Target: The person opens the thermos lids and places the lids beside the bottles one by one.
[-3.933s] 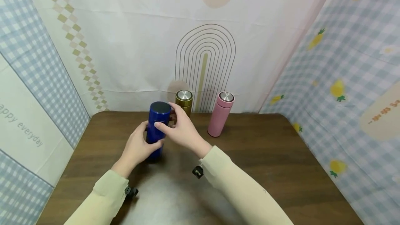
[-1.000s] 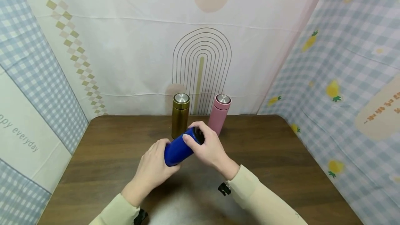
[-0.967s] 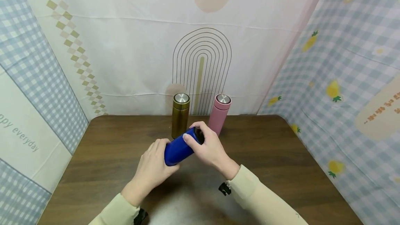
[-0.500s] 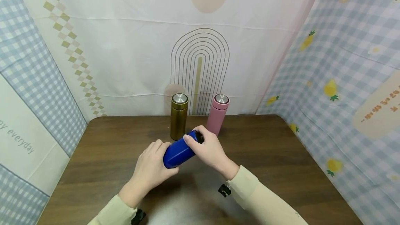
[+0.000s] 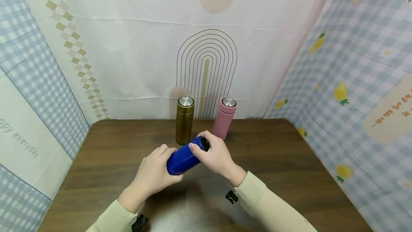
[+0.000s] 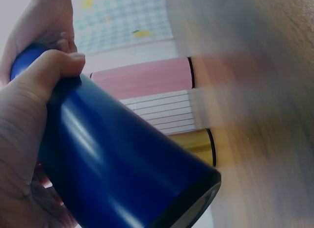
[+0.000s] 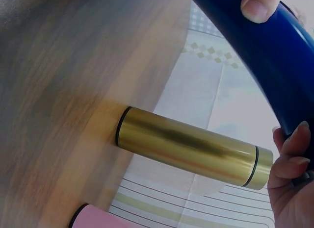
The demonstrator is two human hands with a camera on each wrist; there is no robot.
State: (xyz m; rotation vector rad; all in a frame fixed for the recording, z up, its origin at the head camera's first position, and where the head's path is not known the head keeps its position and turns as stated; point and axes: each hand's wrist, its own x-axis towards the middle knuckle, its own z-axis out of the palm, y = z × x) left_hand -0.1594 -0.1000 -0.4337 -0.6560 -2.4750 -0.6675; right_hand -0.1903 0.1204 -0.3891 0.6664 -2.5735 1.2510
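Observation:
A dark blue thermos (image 5: 183, 158) is held tilted above the table, its dark top end raised toward the right. My left hand (image 5: 154, 173) grips its lower body, with the thumb across the blue side in the left wrist view. The thermos's base (image 6: 196, 206) faces the lower right there. My right hand (image 5: 217, 156) holds the upper end, fingers curled over the dark top and thumb along the side. The fingers hide most of that top. Behind the hands, a gold thermos (image 5: 185, 126) and a pink thermos (image 5: 223, 122) stand upright, both with silver-disc lids.
The brown wooden table (image 5: 276, 160) has rounded back corners. A white patterned cloth (image 5: 138, 56) hangs right behind it, and a blue checked cloth (image 5: 354, 56) runs along the right side. A black wrist camera (image 5: 231, 197) sits at the right cuff.
The blue thermos was upright at the left; since then it has been tilted and brought nearer and rightward, uncovering the gold one. Over the last second it has dipped slightly down and left.

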